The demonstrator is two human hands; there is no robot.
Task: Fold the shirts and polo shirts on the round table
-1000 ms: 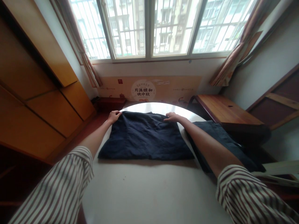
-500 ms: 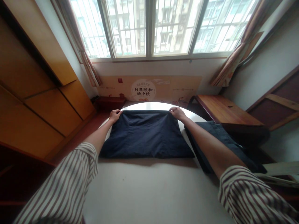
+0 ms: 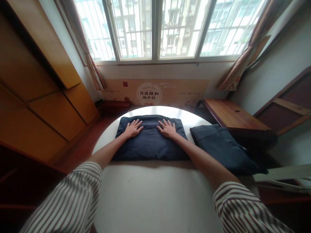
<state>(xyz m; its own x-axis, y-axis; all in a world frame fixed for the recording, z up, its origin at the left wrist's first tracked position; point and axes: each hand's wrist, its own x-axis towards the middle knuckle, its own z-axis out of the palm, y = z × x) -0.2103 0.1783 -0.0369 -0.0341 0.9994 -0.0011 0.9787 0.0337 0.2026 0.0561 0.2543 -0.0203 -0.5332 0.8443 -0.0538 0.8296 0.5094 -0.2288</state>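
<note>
A folded piece of dark navy fabric (image 3: pixel 150 145), perhaps a garment, lies flat across the far part of the white table (image 3: pixel 155 194). On its upper left portion my left hand (image 3: pixel 132 128) rests palm down, fingers spread. My right hand (image 3: pixel 167 128) lies the same way on the upper right portion, its fingers apart too. Neither hand grips the cloth. To the right, at the table's edge, sits a second folded dark garment (image 3: pixel 218 145), partly behind my right forearm.
A wooden desk (image 3: pixel 235 113) stands beyond the table on the right, and yellow-brown cabinets (image 3: pixel 53 113) line the left. Ahead is a barred window (image 3: pixel 155 32) above a printed banner (image 3: pixel 170 90). Part of a pale chair (image 3: pixel 286 174) shows at the right.
Both hands have let go of the fabric's far corners and moved inward and nearer, now flat on it. The fabric's near edge looks slightly narrower and farther away.
</note>
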